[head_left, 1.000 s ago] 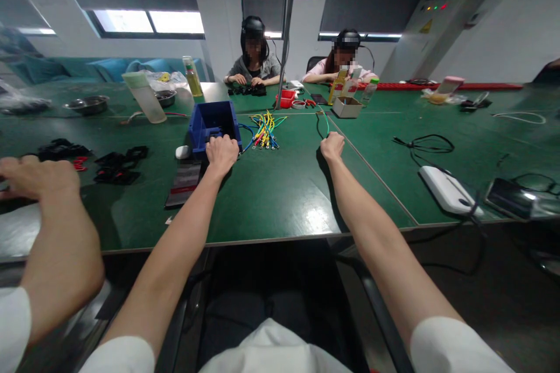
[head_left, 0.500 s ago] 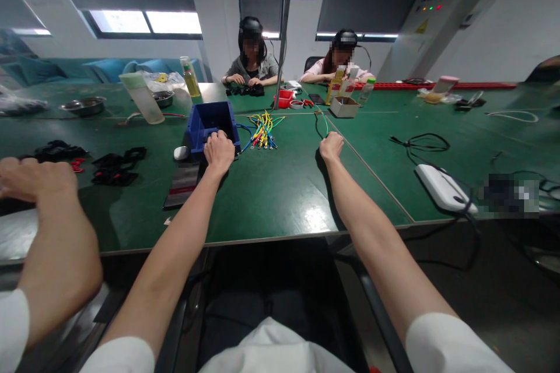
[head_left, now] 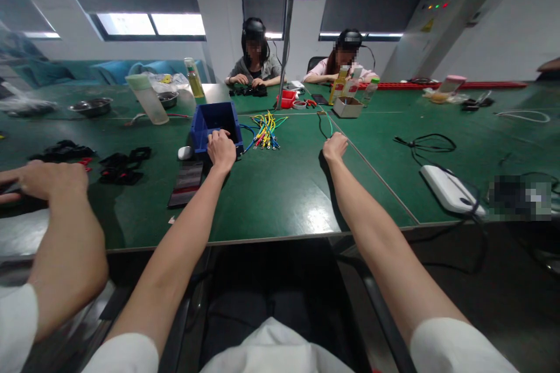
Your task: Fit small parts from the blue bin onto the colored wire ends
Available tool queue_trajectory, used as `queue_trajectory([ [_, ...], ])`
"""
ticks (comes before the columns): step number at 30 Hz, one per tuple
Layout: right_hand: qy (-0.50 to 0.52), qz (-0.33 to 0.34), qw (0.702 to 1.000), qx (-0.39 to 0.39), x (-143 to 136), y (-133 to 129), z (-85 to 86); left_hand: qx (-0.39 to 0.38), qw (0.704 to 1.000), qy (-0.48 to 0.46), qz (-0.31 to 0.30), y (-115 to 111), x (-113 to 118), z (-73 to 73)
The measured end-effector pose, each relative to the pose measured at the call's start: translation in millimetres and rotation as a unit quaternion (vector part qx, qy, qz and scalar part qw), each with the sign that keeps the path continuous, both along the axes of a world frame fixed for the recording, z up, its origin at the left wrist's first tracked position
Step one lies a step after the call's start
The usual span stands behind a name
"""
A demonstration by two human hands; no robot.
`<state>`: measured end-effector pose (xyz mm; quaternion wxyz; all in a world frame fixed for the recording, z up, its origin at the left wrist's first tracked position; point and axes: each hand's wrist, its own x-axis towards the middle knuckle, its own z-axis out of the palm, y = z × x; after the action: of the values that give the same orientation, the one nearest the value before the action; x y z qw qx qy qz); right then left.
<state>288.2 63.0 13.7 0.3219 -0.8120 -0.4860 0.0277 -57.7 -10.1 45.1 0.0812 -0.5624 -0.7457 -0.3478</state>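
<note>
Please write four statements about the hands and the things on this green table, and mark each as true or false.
The right hand is at one end of a green wire. True.
The bundle of coloured wires lies inside the blue bin. False: it lies on the table, right of the bin.
The left hand is at the near side of the blue bin. True.
The white device lies between both hands. False: it lies right of the right hand.

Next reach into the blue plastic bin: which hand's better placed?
Left, likely: left hand is at the front of the blue plastic bin; right hand is farther off, at a thin green wire.
</note>
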Motion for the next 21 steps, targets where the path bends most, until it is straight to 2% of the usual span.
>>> queue_trajectory([
  [6,-0.019,-0.004,1.0,-0.009,-1.9,-2.8,3.3,-0.015,1.0,0.008,0.004,-3.0,2.8,3.5],
  [12,-0.085,0.041,0.995,-0.023,-2.7,-1.4,0.8,-0.01,1.0,0.001,0.0,-0.2,0.5,0.2],
  [21,-0.032,0.026,0.999,-0.033,5.2,0.7,3.4,-0.003,1.0,-0.001,0.004,2.1,-0.2,-2.9],
])
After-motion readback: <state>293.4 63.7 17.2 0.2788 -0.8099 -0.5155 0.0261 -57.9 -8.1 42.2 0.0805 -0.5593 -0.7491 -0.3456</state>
